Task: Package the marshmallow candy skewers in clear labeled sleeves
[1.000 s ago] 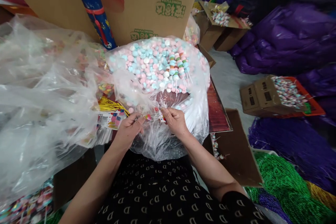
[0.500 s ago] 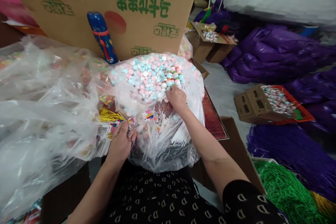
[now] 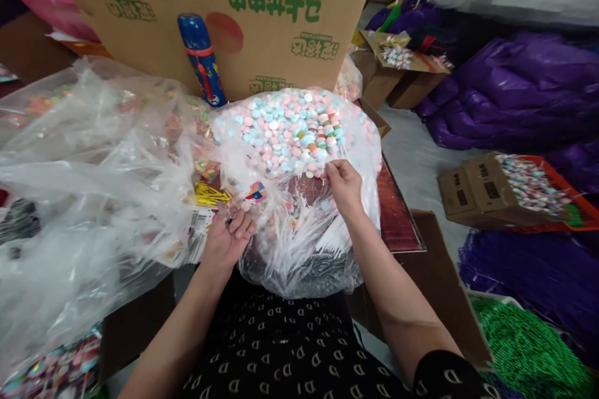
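Note:
A clear plastic bag (image 3: 299, 280) lies open in front of me, with pink, white and blue round candies (image 3: 274, 131) spread over its far part. Stringed candy skewers (image 3: 330, 131) rest on top of them. My right hand (image 3: 345, 186) is pinched at the near edge of the candies; what sits between its fingertips is too small to make out. Loose white sticks (image 3: 330, 237) lie closer to me. My left hand (image 3: 230, 234), fingers curled, holds a small clear plastic wrapper (image 3: 229, 213) beside a printed card (image 3: 256, 193) and yellow twist ties (image 3: 210, 193).
A large carton (image 3: 281, 25) stands behind, with a blue bottle (image 3: 201, 59) before it. Plastic bags of candies (image 3: 93, 156) cover the left side. On the right floor are a box of wrapped sweets (image 3: 486, 190), purple sacks (image 3: 515, 93) and green cord (image 3: 533, 349).
My right hand has drawn back toward me, away from the candy skewers. My left hand's fingers have loosened a little. The whole view has shifted, so the scene sits further right.

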